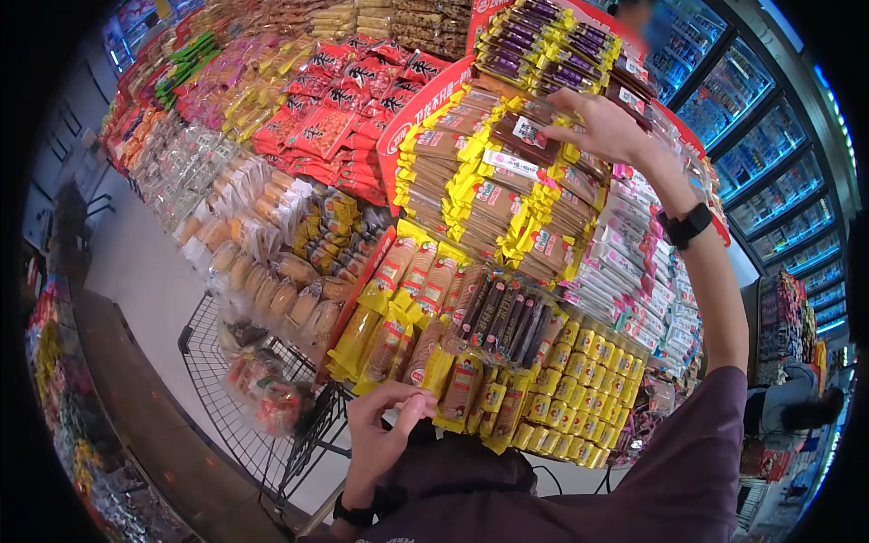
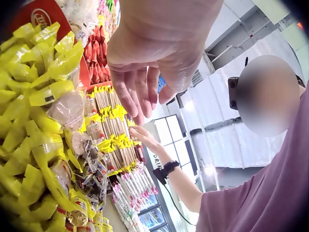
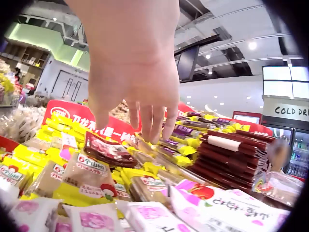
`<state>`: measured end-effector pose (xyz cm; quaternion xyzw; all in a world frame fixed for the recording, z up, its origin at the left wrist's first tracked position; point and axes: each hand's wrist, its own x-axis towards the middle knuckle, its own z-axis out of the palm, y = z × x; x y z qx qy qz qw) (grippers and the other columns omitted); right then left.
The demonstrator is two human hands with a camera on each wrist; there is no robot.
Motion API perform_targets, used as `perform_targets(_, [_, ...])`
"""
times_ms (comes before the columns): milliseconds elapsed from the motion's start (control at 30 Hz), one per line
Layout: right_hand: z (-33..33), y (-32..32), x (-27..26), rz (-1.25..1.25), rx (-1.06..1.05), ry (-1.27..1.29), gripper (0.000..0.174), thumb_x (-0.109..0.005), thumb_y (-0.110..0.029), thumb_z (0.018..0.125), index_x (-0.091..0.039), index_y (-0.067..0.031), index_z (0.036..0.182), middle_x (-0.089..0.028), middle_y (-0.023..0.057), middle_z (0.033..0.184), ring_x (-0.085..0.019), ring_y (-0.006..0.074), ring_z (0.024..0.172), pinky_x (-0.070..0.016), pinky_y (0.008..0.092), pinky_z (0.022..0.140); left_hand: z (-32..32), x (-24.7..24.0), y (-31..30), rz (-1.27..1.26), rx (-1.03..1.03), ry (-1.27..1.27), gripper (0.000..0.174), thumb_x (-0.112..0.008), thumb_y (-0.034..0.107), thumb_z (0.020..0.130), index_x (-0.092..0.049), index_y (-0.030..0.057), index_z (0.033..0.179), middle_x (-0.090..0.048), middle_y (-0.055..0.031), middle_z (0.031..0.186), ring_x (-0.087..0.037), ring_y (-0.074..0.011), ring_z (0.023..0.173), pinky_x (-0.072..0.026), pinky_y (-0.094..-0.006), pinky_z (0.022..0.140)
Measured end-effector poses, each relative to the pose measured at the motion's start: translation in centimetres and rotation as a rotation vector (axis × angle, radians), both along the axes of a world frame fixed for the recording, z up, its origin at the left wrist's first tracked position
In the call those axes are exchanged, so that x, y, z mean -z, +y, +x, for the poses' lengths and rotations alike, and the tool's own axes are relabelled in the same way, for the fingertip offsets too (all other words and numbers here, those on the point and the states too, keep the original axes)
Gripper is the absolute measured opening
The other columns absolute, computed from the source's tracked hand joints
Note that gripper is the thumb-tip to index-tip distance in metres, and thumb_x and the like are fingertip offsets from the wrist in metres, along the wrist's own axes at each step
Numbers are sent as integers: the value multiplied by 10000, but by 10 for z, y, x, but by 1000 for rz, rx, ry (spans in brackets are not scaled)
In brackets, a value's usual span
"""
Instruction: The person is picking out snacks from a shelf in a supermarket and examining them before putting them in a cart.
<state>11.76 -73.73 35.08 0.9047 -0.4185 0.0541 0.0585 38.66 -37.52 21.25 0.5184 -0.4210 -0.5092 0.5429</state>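
My right hand [image 1: 602,131] reaches over the far rows of flat brown snack packets with yellow ends [image 1: 493,195]. Beside its thumb lies a dark red packet [image 1: 528,134] with a white label. In the right wrist view the fingers [image 3: 153,121] point down, spread from the thumb, with that dark red packet [image 3: 110,151] just below and nothing gripped. Nearer my body, my left hand [image 1: 385,430] hovers by the front edge of the display, close to yellow-wrapped round biscuit packets [image 1: 462,389]. Its fingers [image 2: 130,92] hang loosely bent and hold nothing.
Dark bar packs [image 1: 500,317] and small yellow packs [image 1: 579,389] fill the front. White-and-pink packets [image 1: 625,235] line the right. A wire cart [image 1: 226,398] holding bagged goods stands at the left. Red dividers [image 1: 425,109] edge the display; drink fridges [image 1: 769,136] stand behind.
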Motion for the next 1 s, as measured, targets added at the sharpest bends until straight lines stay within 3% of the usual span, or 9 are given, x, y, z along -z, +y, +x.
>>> perform_targets(67, [23, 6, 9, 146, 58, 91, 688, -647, -539, 860, -504, -13, 1281, -630, 249, 1169, -604, 367, 1117, -477, 439, 959, 4, 0, 2, -6, -4, 11, 92, -619, 19, 886, -683, -45, 900, -711, -107, 845, -701, -162, 716, -540, -249, 667])
perform_targets(233, [29, -8, 27, 167, -5, -32, 698, -765, -441, 786, -489, 3, 1248, -646, 141, 798, -650, 279, 749, -515, 389, 739, 20, 3, 13, -27, -31, -34, 84, -625, 18, 884, -688, -35, 900, -712, -97, 833, -699, -153, 714, -529, -239, 654])
perform_targets(433, [34, -15, 33, 9, -77, -233, 606, -815, -244, 720, -527, -4, 1197, -665, 208, 844, -660, 364, 825, -516, 416, 750, 37, 7, 29, -26, -55, 13, 90, -629, 23, 887, -675, -51, 910, -710, -122, 857, -700, -176, 713, -545, -259, 662])
perform_targets(567, [43, 6, 6, -99, -65, -288, 325, -778, -105, 708, -603, 24, 949, -655, 205, 847, -636, 379, 793, -492, 425, 690, 43, 8, 35, -50, -45, 10, 100, -625, 29, 896, -667, -57, 925, -707, -129, 861, -700, -179, 717, -552, -263, 668])
perform_targets(667, [55, 53, -16, -145, 90, -455, 316, -769, -154, 782, -575, 12, 967, -642, 172, 786, -671, 278, 758, -469, 392, 632, 44, 6, 36, -64, -12, 2, 103, -616, 33, 908, -666, -55, 927, -706, -127, 866, -699, -174, 723, -552, -264, 672])
perform_targets(700, [54, 66, -17, -56, 132, -507, 317, -753, -200, 836, -563, 17, 969, -664, 134, 790, -685, 167, 785, -495, 331, 631, 43, 5, 35, -69, -1, 2, 105, -612, 36, 913, -665, -53, 927, -706, -126, 869, -699, -172, 725, -552, -264, 674])
perform_targets(733, [59, 83, -7, 304, -47, -946, 332, -748, -225, 855, -563, 18, 986, -690, 106, 856, -683, 126, 826, -532, 282, 676, 40, 5, 33, -72, -6, 22, 108, -610, 39, 917, -664, -53, 931, -705, -123, 877, -699, -170, 730, -552, -264, 677])
perform_targets(833, [89, 182, -6, 639, 149, -1054, 339, -735, -206, 864, -578, 3, 1079, -696, 106, 945, -696, 162, 804, -587, 289, 683, 32, 1, 25, -86, -11, 77, 131, -601, 59, 933, -652, -46, 993, -699, -106, 911, -698, -162, 758, -550, -261, 698])
perform_targets(1000, [118, 293, 60, 1076, 226, -1268, 315, -719, -54, 865, -518, -25, 1106, -695, 61, 904, -669, 97, 834, -561, 252, 685, 21, -1, 13, -183, 7, 119, 259, -673, 23, 880, -586, -25, 1119, -691, -84, 970, -667, -123, 883, -527, -250, 765])
